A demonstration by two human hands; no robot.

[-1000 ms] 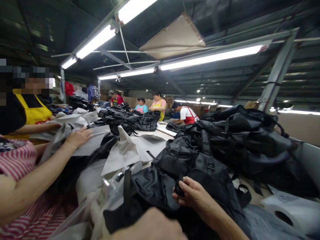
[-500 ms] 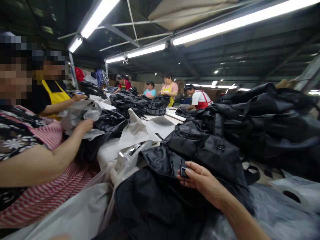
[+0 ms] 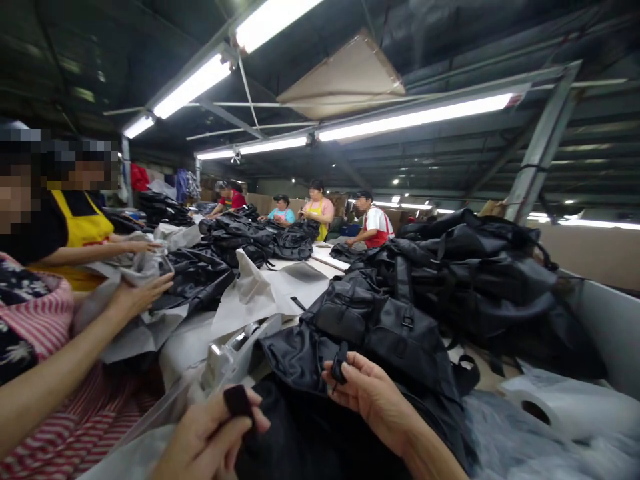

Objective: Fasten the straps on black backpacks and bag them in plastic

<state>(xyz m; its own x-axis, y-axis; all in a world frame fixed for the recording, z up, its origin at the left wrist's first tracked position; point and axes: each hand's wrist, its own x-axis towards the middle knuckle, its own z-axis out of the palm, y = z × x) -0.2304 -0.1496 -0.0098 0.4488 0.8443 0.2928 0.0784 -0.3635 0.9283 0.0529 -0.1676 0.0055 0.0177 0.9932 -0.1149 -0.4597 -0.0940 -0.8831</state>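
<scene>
A black bag (image 3: 300, 440) lies in front of me, its flap reaching up toward the middle of the view. My right hand (image 3: 373, 400) pinches a small black buckle (image 3: 339, 363) over the bag's upper part. Lower and to the left, my left hand (image 3: 210, 433) grips a dark strap end (image 3: 239, 402) between thumb and fingers. The two hands are apart. Just beyond them lies a black backpack (image 3: 370, 313) with front pockets and a buckled strap.
A large pile of black bags (image 3: 480, 280) rises at the right. Clear plastic and a white roll (image 3: 575, 403) lie at the lower right. At the left, a person in a striped apron (image 3: 47, 307) handles grey sheeting (image 3: 135, 333). Other people stand farther back.
My left hand has risen into view with the dark strap end. My right hand and its buckle appear lower and farther left. The view has shifted right and up; the neighbour's hand has opened flatter.
</scene>
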